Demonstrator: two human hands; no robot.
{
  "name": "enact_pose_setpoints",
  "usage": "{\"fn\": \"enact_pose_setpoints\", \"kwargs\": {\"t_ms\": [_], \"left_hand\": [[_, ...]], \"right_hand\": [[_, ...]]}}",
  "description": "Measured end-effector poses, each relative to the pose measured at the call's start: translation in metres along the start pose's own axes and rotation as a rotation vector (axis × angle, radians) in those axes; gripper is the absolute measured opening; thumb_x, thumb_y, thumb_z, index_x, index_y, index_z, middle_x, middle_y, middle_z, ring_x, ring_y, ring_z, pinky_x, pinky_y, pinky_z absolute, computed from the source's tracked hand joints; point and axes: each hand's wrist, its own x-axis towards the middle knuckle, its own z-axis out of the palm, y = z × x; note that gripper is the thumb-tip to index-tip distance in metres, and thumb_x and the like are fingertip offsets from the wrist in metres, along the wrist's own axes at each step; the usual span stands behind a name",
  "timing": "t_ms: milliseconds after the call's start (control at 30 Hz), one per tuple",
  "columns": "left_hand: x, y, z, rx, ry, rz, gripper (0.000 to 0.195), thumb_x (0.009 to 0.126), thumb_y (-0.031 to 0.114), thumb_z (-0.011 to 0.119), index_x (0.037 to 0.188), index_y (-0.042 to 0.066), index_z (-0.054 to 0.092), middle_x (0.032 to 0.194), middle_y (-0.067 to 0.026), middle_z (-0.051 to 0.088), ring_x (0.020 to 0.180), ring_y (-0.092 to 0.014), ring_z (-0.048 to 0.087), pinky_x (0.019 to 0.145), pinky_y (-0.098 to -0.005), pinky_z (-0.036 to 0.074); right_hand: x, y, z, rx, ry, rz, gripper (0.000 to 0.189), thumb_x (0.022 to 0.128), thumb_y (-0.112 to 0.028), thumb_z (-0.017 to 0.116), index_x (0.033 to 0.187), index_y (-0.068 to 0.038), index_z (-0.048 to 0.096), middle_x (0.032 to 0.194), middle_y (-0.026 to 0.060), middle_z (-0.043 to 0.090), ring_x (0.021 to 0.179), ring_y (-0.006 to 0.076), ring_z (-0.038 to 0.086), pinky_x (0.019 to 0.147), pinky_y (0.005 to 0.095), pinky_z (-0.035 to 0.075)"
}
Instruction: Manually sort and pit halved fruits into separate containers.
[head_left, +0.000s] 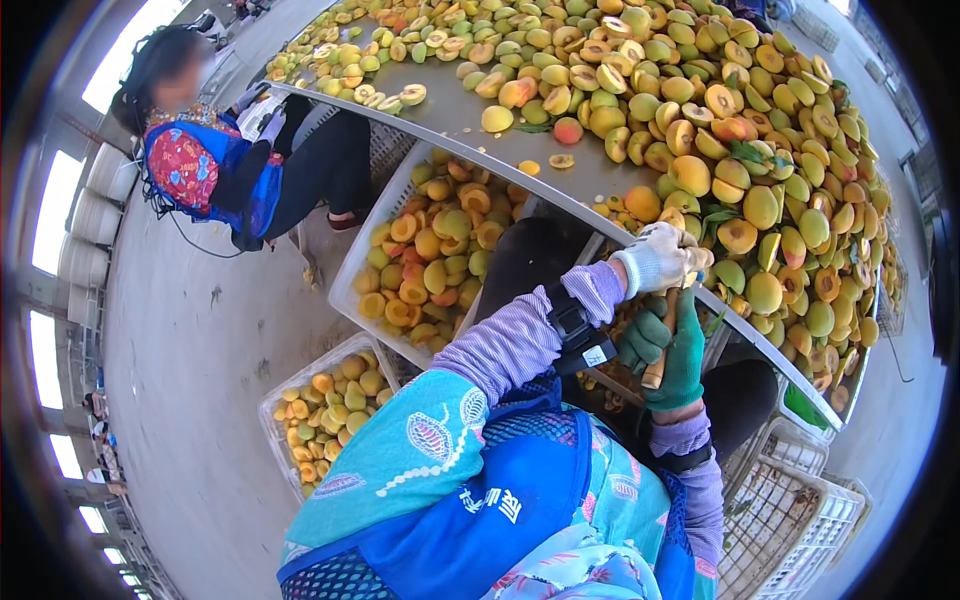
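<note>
My left hand (660, 259), in a white knit glove with soiled fingertips, is closed at the table's near edge; what lies inside its fingers is mostly hidden. Just below it, my right hand (675, 345), in a green glove, grips a wooden-handled tool (658, 367); its working end is hidden by the left hand. Beyond both hands a large heap of yellow-green apricots or similar stone fruit (761, 206), many halved and some with stones showing, covers much of the metal table (442, 97). A few green leaves lie among the fruit.
Below the table stand a white plastic crate of halved fruit (341, 289) and a smaller crate of fruit (270, 416). Empty-looking stacked crates (795, 510) are at the lower right. A co-worker (210, 165) in a blue apron sits at the upper left. The table's metal rim (517, 176) runs before me.
</note>
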Motion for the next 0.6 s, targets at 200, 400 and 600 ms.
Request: {"fn": "enact_pose_setpoints", "kwargs": {"t_ms": [200, 400, 600], "left_hand": [[-0.007, -0.006, 0.005, 0.02, -0.095, 0.067, 0.03, 0.083, 0.029, 0.059, 0.089, 0.0, 0.068, 0.065, -0.0094, 0.062, 0.061, -0.013, 0.059, 0.058, -0.0268, 0.048], [-0.012, -0.026, 0.006, -0.681, -0.083, -0.049, 0.036, 0.092, 0.031, 0.051, 0.091, -0.003, 0.061, 0.076, -0.011, 0.064, 0.061, -0.018, 0.061, 0.056, -0.0277, 0.051], [-0.043, -0.031, -0.024, -1.171, 0.26, -0.24, 0.04, 0.093, 0.04, 0.046, 0.096, 0.002, 0.057, 0.077, -0.0102, 0.063, 0.062, -0.022, 0.061, 0.057, -0.0324, 0.053]], "right_hand": [[-0.01, -0.009, -0.022, -0.119, -0.1, 0.144, 0.043, 0.096, -0.052, 0.03, 0.087, -0.015, 0.049, 0.05, -0.0072, 0.031, 0.038, 0.0083, 0.033, 0.037, 0.0249, 0.031], [0.004, 0.019, -0.001, 0.23, -0.266, 0.141, 0.042, 0.095, -0.052, 0.034, 0.083, -0.016, 0.049, 0.053, -0.007, 0.034, 0.04, 0.0086, 0.033, 0.039, 0.0276, 0.031], [-0.004, 0.016, 0.003, 0.32, -0.515, 0.314, 0.046, 0.096, -0.053, 0.028, 0.084, -0.014, 0.049, 0.052, -0.007, 0.034, 0.04, 0.0078, 0.032, 0.043, 0.0253, 0.03]]}}
